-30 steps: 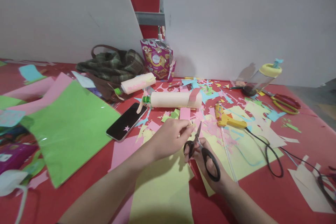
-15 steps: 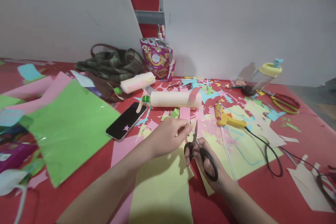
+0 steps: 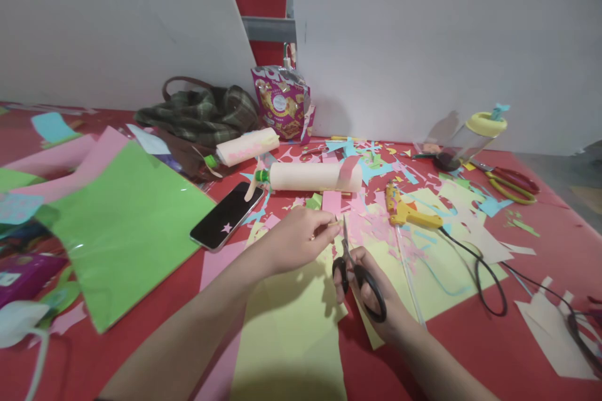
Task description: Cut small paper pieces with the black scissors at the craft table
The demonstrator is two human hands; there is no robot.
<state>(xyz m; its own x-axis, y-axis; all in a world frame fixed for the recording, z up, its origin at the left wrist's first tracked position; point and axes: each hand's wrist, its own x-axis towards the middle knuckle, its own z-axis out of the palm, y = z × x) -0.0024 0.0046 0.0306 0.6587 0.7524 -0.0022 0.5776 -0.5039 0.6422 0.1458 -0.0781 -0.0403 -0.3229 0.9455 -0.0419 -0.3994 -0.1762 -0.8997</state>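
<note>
My right hand (image 3: 371, 282) has its thumb and fingers in the black handles of a pair of scissors (image 3: 347, 250). The scissor blades are parted and point away from me. Just left of the blades, my left hand (image 3: 305, 235) pinches a small piece of yellow paper (image 3: 337, 223) between thumb and fingertips. The paper lies near the blade tips; I cannot tell whether they touch it. Below both hands lies a large sheet of pale yellow paper (image 3: 291, 332). Beyond them a white paper-wrapped bottle (image 3: 310, 177) with a green neck lies on its side.
A phone (image 3: 227, 218) with a pink star on it lies left, beside green paper (image 3: 126, 225). To the right are a yellow glue gun (image 3: 414, 216) with a black cord, red-and-yellow-handled scissors (image 3: 512, 182) and a clear container (image 3: 470, 138). Coloured scraps cover the red table (image 3: 531, 307).
The scissors have turned slightly, their tips shifting left towards the small yellow piece, and the blades are wider apart. My left hand has moved a little to the left.
</note>
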